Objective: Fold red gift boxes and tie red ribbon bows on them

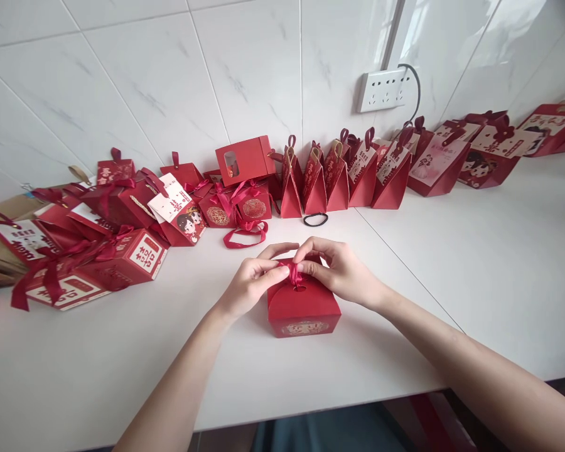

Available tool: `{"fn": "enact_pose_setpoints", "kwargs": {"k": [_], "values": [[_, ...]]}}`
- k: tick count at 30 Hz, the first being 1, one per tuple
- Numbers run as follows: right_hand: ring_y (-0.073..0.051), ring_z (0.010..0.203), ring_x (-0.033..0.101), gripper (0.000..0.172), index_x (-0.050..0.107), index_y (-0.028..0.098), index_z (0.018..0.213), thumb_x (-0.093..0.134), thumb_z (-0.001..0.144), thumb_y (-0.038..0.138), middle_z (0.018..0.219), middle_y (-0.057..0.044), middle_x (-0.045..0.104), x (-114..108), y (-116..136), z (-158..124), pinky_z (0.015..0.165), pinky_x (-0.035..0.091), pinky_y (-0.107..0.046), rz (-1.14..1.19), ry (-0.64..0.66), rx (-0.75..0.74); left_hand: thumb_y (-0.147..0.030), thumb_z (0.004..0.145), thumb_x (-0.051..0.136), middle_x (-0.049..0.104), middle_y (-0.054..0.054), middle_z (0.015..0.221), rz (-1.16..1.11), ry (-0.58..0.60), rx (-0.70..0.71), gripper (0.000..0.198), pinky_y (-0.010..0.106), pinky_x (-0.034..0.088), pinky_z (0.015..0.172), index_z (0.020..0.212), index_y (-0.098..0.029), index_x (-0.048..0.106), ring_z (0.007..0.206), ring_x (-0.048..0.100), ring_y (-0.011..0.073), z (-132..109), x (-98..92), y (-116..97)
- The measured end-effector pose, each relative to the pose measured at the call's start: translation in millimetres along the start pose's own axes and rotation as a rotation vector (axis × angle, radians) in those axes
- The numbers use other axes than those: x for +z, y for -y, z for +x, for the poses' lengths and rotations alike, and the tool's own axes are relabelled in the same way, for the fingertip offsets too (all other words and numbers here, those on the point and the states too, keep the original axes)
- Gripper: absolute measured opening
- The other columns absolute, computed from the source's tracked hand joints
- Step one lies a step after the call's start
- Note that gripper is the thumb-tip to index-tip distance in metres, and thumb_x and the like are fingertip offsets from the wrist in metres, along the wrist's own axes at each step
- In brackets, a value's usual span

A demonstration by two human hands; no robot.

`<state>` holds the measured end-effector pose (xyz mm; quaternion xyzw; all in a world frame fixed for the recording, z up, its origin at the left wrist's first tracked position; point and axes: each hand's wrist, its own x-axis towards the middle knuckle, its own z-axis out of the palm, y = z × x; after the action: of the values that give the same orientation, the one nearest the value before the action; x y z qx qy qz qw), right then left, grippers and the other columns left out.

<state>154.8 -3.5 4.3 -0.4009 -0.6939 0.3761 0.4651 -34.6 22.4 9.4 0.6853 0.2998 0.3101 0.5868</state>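
One box up front, many more behind

A box [304, 307] sits on the table [499, 263] near its front edge, with the left hand [249, 285] and the right hand [341, 270] either side, both pinching the ribbon [294, 273] on top. Just behind it lie a hair tie [315, 219] and a ribbon loop [247, 233]. Further back a row of boxes [339, 179] lines the wall, with a socket [383, 90] above. A heap of boxes [98, 238] lies to the left.

Both hands, the left hand [250, 282] and the right hand [339, 270], pinch a red ribbon [294, 273] on top of a small red box [302, 306] standing on the white worktop [475, 263].
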Motion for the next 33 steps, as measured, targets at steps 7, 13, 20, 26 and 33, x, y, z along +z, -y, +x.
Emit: {"fn": "enact_pose_setpoints", "kwargs": {"k": [7, 13, 20, 26, 33], "values": [[-0.013, 0.068, 0.058, 0.008, 0.061, 0.019, 0.078, 0.058, 0.084, 0.024, 0.075, -0.001, 0.066, 0, 4, 0, 0.065, 0.048, -0.027, -0.030, -0.002, 0.002, -0.028, 0.087, 0.056, 0.048, 0.006, 0.140, -0.002, 0.012, 0.000, 0.026, 0.030, 0.049, 0.091, 0.070, -0.018, 0.072, 0.128, 0.046, 0.0259, 0, -0.8, 0], [-0.018, 0.087, 0.060, 0.021, 0.063, 0.020, 0.073, 0.047, 0.078, 0.007, 0.089, -0.006, 0.063, -9, 4, -2, 0.078, 0.047, -0.034, -0.088, 0.062, -0.208, -0.031, 0.087, 0.054, 0.046, 0.006, 0.144, 0.037, -0.001, -0.001, 0.029, 0.035, 0.046, 0.097, 0.068, -0.017, 0.071, 0.129, 0.045, 0.0280, -1, -1.8, 0], [-0.020, 0.092, 0.058, 0.011, 0.066, 0.020, 0.079, 0.059, 0.080, 0.013, 0.097, -0.008, 0.061, -15, 2, -3, 0.083, 0.047, -0.038, -0.265, 0.113, -0.306, -0.029, 0.088, 0.053, 0.044, 0.005, 0.145, 0.003, 0.018, 0.008, 0.028, 0.037, 0.044, 0.100, 0.070, -0.018, 0.072, 0.132, 0.043, 0.0276, -3, -2.9, -1], [-0.020, 0.094, 0.058, 0.005, 0.066, 0.021, 0.086, 0.068, 0.082, 0.022, 0.096, -0.006, 0.062, -13, -3, -2, 0.084, 0.048, -0.037, -0.299, 0.138, -0.337, -0.026, 0.086, 0.053, 0.044, 0.004, 0.145, -0.033, 0.032, 0.022, 0.025, 0.036, 0.043, 0.101, 0.073, -0.019, 0.074, 0.137, 0.037, 0.0277, -4, -5.0, 1], [-0.019, 0.089, 0.059, 0.003, 0.066, 0.020, 0.080, 0.067, 0.083, 0.020, 0.090, -0.006, 0.064, -11, -5, -3, 0.080, 0.050, -0.035, -0.302, 0.111, -0.365, -0.024, 0.085, 0.055, 0.044, 0.004, 0.145, -0.068, 0.046, -0.009, 0.026, 0.037, 0.044, 0.099, 0.067, -0.018, 0.073, 0.127, 0.048, 0.0282, -5, -4.1, 0]]}}
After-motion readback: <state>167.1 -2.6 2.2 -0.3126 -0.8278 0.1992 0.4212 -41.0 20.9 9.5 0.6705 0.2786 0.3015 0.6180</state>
